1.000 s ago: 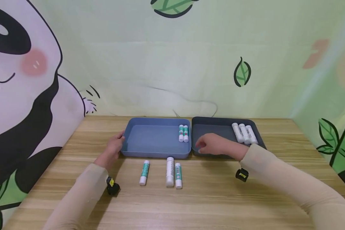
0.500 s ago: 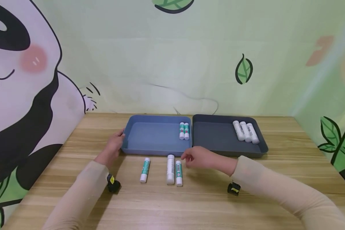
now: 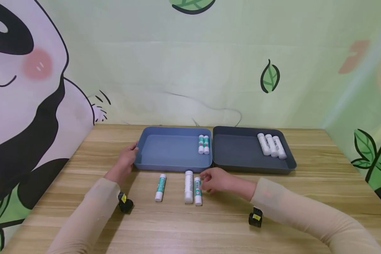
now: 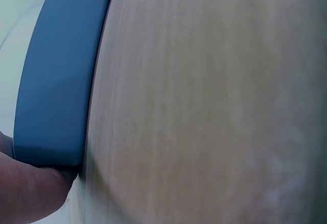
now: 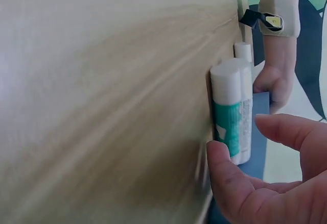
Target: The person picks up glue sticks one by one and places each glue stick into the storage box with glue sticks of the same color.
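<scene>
My left hand [image 3: 125, 158] grips the left side of a blue tray [image 3: 173, 167]; the left wrist view shows a digit pressed against the tray's end. My right hand [image 3: 218, 180] is at a green-and-white glue stick [image 3: 198, 195] lying in front of the tray. In the right wrist view its fingertips [image 5: 218, 151] are spread apart, right at that glue stick's far end. A thicker white glue stick [image 3: 188, 187] lies close along its left side. Farther left lies another green-and-white glue stick [image 3: 160, 187].
Two green-and-white glue sticks [image 3: 201, 144] lie at the blue tray's right end. A dark grey tray [image 3: 254, 168] adjoins it on the right, with three white glue sticks [image 3: 274, 146] at its right side. Behind the wooden table [image 3: 177, 229] stands a printed wall.
My right hand has come out of the space over the dark tray, moving left and toward me to the green-and-white glue stick. The left hand has stayed at the blue tray.
</scene>
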